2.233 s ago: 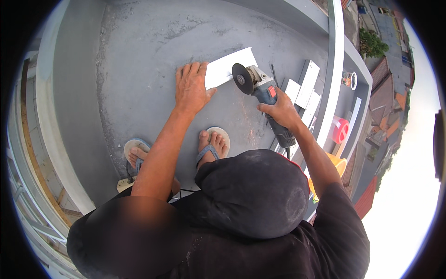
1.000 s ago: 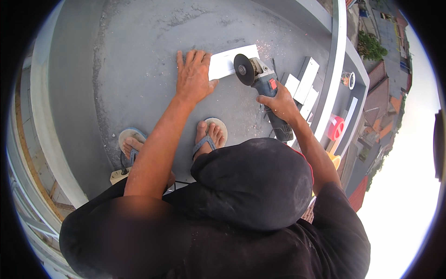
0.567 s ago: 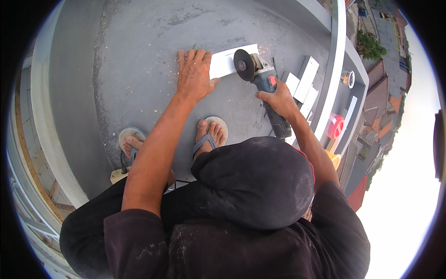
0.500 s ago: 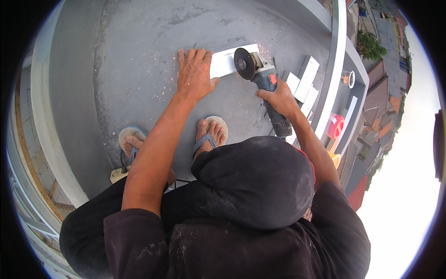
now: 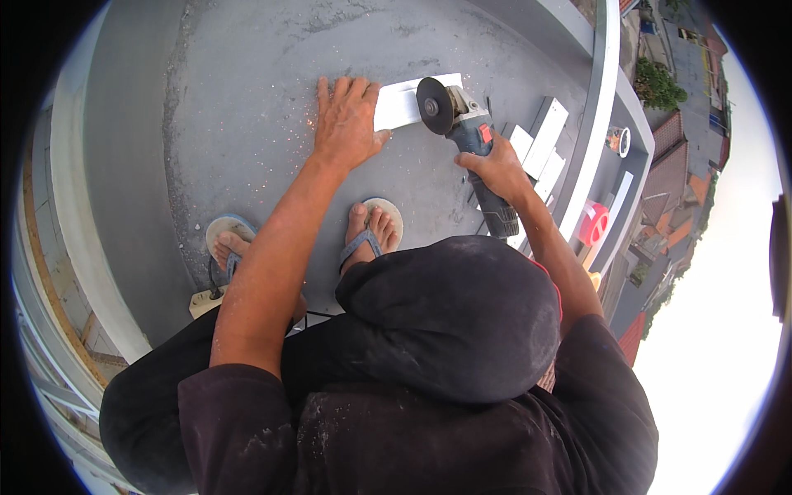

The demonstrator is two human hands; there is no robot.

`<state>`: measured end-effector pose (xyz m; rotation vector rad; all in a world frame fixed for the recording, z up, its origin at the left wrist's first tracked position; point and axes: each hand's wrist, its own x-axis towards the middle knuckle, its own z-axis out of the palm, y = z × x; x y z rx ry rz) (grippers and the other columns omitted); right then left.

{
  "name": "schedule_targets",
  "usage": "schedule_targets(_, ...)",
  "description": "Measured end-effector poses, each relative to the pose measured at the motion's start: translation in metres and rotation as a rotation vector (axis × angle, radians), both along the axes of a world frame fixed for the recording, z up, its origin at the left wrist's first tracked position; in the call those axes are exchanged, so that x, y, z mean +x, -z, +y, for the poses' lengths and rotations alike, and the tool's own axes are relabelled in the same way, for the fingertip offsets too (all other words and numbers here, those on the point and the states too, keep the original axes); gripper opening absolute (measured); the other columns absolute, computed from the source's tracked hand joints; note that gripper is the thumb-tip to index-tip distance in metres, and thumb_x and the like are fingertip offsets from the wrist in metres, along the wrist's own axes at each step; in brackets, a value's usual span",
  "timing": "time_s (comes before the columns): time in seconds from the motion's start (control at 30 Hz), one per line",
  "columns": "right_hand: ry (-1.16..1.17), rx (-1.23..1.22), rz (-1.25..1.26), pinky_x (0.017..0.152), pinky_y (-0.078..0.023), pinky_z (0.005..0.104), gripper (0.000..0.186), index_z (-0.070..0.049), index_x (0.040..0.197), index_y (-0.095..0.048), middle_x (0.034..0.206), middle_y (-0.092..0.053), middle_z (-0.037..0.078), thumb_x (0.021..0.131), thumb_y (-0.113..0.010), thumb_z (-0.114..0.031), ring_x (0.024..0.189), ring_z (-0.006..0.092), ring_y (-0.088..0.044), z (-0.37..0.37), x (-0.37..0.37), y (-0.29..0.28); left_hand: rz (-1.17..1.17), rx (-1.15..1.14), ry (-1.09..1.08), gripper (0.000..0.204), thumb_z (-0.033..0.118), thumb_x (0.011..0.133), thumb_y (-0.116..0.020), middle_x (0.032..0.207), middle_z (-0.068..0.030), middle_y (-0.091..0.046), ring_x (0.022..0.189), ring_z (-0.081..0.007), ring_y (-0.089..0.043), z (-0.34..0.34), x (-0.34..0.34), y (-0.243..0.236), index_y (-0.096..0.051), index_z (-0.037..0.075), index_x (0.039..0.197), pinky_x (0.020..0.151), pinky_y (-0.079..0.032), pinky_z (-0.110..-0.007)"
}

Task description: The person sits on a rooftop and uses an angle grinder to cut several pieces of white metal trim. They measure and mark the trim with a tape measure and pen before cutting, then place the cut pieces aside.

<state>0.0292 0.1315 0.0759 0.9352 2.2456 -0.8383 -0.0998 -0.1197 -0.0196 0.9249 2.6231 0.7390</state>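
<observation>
My right hand (image 5: pixel 495 165) is wrapped round the body of an angle grinder (image 5: pixel 477 140) with a dark body and a red switch. Its dark round disc (image 5: pixel 435 106) stands over a flat white metal-looking strip (image 5: pixel 400 106) on the floor, and hides part of it; I cannot tell whether they touch. My left hand (image 5: pixel 346 124) presses the strip's left end down, fingers spread and pointing away, thumb by the near edge. What lies under the palm is hidden. Small orange sparks dot the floor around my left hand.
White cut lengths (image 5: pixel 544 132) lie right of the grinder beside a low rail (image 5: pixel 596 124). Beyond the rail stand a red container (image 5: pixel 592 223) and a white bucket (image 5: pixel 617 140). My sandalled feet (image 5: pixel 375 227) are close in front, near a pale power socket block (image 5: pixel 204 302) with a cable.
The sparks at the strip's far right end have thinned. Both hands, the strip and the grinder keep nearly the same places, with a slight shift of the whole view.
</observation>
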Motion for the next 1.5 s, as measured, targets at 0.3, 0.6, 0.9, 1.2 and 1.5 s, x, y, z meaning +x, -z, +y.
schedule_targets(0.3,0.021,0.01,-0.027,0.097,-0.058,0.0446,0.074,0.009,0.129,-0.069,0.11,-0.077,0.026,0.078,-0.084,-0.041,0.104,0.0363,-0.077,0.001,-0.007,0.003,0.018,0.015,-0.001,0.076,0.029,0.077,-0.096,0.139,-0.0093,-0.064,0.139,-0.0332,-0.052,0.0,0.0,0.003,-0.069,0.006,0.144,0.13,-0.029,-0.065)
schedule_targets(0.6,-0.027,0.07,0.011,0.1,-0.057,0.0461,0.076,0.01,0.132,-0.068,0.114,-0.077,0.027,0.077,-0.086,-0.041,0.109,0.0379,-0.077,0.006,0.002,0.017,0.0,-0.025,-0.007,0.079,0.03,0.078,-0.098,0.141,-0.0051,-0.064,0.141,-0.0284,-0.052,0.001,0.0,-0.002,-0.067,0.008,0.147,0.135,-0.025,-0.065)
schedule_targets(0.9,0.023,0.006,-0.014,0.101,-0.057,0.0471,0.079,0.01,0.133,-0.068,0.115,-0.077,0.027,0.076,-0.086,-0.042,0.109,0.0387,-0.077,0.002,-0.017,0.008,0.017,-0.006,0.01,0.077,0.03,0.078,-0.095,0.141,-0.0088,-0.064,0.142,-0.0332,-0.051,-0.001,-0.002,0.001,-0.068,0.008,0.146,0.132,-0.027,-0.063)
schedule_targets(1.2,0.016,0.026,0.0,0.101,-0.057,0.047,0.086,0.013,0.137,-0.066,0.119,-0.076,0.031,0.075,-0.085,-0.044,0.111,0.0416,-0.076,0.006,-0.026,0.012,0.036,-0.009,0.009,0.078,0.032,0.078,-0.096,0.14,-0.0099,-0.065,0.14,-0.0333,-0.052,0.0,-0.002,0.001,-0.068,0.007,0.146,0.131,-0.028,-0.063)
schedule_targets(1.5,-0.012,0.046,0.031,0.099,-0.057,0.0472,0.082,0.012,0.134,-0.067,0.117,-0.076,0.03,0.076,-0.084,-0.043,0.108,0.0407,-0.076,0.003,-0.025,0.014,0.026,-0.012,0.004,0.079,0.033,0.077,-0.097,0.141,-0.009,-0.064,0.14,-0.0335,-0.052,-0.001,-0.002,0.0,-0.069,0.007,0.146,0.13,-0.029,-0.062)
